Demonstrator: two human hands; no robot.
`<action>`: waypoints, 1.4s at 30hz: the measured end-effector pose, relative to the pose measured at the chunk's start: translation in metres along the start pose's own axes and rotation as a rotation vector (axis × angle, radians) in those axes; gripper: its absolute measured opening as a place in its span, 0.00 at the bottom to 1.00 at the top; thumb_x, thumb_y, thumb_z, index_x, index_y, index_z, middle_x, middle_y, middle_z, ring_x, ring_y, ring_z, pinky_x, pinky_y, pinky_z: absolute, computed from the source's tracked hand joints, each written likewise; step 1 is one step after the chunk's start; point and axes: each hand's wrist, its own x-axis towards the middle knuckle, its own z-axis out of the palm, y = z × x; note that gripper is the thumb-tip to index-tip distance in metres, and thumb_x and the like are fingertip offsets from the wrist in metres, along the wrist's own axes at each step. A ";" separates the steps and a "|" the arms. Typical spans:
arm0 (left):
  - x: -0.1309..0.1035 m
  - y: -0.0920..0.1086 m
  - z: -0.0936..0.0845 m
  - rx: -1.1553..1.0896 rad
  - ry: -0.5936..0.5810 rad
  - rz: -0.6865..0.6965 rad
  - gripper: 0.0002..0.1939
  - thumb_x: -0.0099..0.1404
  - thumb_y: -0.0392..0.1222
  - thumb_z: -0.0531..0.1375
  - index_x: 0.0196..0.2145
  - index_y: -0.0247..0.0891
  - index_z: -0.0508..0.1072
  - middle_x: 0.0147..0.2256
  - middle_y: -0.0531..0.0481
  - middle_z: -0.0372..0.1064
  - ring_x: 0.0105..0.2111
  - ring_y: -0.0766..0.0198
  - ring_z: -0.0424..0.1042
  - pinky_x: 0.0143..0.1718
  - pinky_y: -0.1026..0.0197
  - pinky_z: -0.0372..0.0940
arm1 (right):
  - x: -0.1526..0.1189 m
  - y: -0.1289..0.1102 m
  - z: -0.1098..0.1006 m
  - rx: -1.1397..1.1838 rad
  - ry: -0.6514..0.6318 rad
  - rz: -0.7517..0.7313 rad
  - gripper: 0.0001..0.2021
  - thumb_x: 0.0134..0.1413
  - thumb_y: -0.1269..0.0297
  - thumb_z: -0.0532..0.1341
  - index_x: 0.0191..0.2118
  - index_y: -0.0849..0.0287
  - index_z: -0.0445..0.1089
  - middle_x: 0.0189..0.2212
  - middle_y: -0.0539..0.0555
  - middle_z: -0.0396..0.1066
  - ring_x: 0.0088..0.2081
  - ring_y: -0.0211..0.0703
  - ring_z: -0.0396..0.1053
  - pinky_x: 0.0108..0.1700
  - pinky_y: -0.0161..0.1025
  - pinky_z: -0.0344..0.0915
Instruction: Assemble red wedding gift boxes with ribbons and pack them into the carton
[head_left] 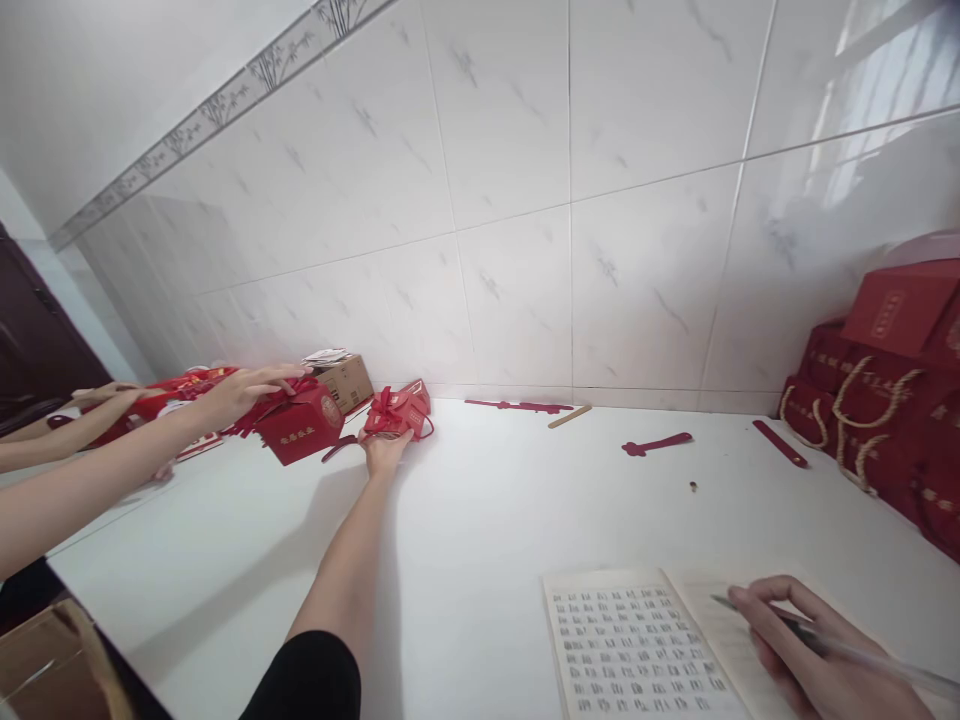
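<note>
At the back left of the white table [465,560], my left hand [385,455] is closed around a small red gift box [397,410] with a ribbon bow on top. My right hand [810,640] grips a pen [799,628] at the lower right, its tip over the right-hand page of an open notebook [622,640]. Rows of handwritten characters fill the left-hand page. Just left of my left hand, another person's hand [251,390] rests on a larger red box [304,425] with gold print.
Along the wall lie red strips [660,443] and a tan stick [570,416]. A small dark bit [693,487] sits nearer. Red gift bags [862,400] with rope handles are stacked at right. A cardboard box [354,383] stands at the back left, another [52,660] below the table's left edge.
</note>
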 end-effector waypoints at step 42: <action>-0.233 0.158 -0.028 -0.723 -1.291 -0.080 0.28 0.48 0.57 0.63 0.42 0.38 0.68 0.43 0.45 0.70 0.44 0.53 0.68 0.46 0.55 0.63 | -0.010 -0.064 0.011 0.589 -0.379 -0.387 0.20 0.44 0.63 0.57 0.47 0.54 0.64 0.41 0.52 0.69 0.44 0.48 0.66 0.43 0.43 0.66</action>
